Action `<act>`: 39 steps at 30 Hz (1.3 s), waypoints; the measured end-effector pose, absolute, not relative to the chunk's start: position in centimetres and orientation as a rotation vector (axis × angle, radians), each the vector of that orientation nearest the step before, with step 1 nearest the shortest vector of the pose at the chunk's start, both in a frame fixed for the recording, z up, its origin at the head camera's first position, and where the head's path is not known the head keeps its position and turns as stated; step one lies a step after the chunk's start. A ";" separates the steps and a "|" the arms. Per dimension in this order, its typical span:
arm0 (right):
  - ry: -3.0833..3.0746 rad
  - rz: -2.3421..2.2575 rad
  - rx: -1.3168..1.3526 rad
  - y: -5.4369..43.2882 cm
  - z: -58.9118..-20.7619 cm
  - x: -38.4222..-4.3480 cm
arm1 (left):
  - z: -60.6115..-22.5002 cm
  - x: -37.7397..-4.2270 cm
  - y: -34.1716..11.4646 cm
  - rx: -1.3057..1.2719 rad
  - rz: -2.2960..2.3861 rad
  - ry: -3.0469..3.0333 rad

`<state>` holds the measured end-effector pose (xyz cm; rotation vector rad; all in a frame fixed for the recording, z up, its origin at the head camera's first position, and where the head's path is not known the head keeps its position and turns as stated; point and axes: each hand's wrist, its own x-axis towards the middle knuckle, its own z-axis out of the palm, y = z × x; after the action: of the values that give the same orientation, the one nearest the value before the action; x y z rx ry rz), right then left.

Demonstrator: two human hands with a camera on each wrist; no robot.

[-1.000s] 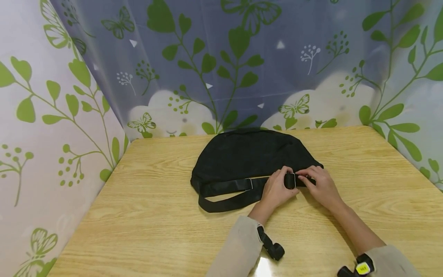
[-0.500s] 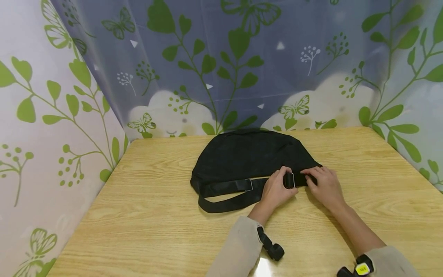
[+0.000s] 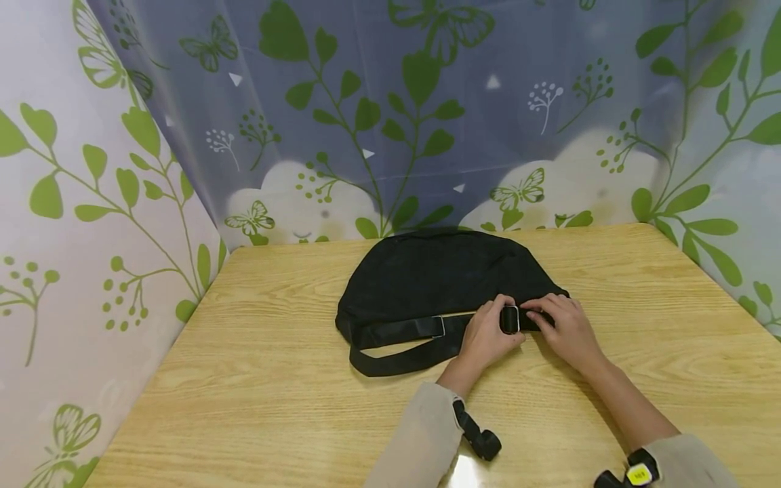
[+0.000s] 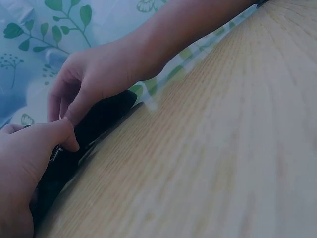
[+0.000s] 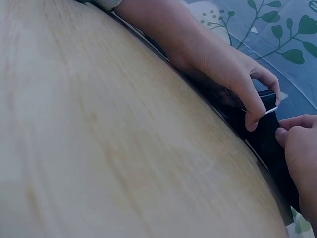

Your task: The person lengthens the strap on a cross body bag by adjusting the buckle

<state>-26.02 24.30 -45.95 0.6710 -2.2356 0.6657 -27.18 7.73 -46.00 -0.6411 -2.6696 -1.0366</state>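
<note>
A black crescent-shaped waist bag lies flat near the back of the table. Its black strap loops along the near side. My left hand holds the metal strap slider between thumb and fingers, with a bulge of webbing raised through it. Just right of the slider, my right hand pinches the strap with thumb and forefinger. The right wrist view shows the left thumb and a finger at the slider's two ends. Part of the strap is hidden beneath both hands.
A second metal ring sits on the strap farther left. Wood-grain table surrounds the bag. A leaf-patterned curtain stands right behind the table's back edge, and patterned cloth hangs at both sides.
My right hand slid a little to the right along the strap, then came back left beside the slider. My left hand and the bag have stayed in place.
</note>
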 end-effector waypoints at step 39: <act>-2.221 0.557 0.246 25.1 -46.0 -26.1 | -46.0 -27.2 7.9 -0.585 -1.132 -2.655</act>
<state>-26.06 25.05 -46.03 0.2460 -2.2209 0.5567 -27.21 7.88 -45.98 -0.5851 -2.6552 -1.1324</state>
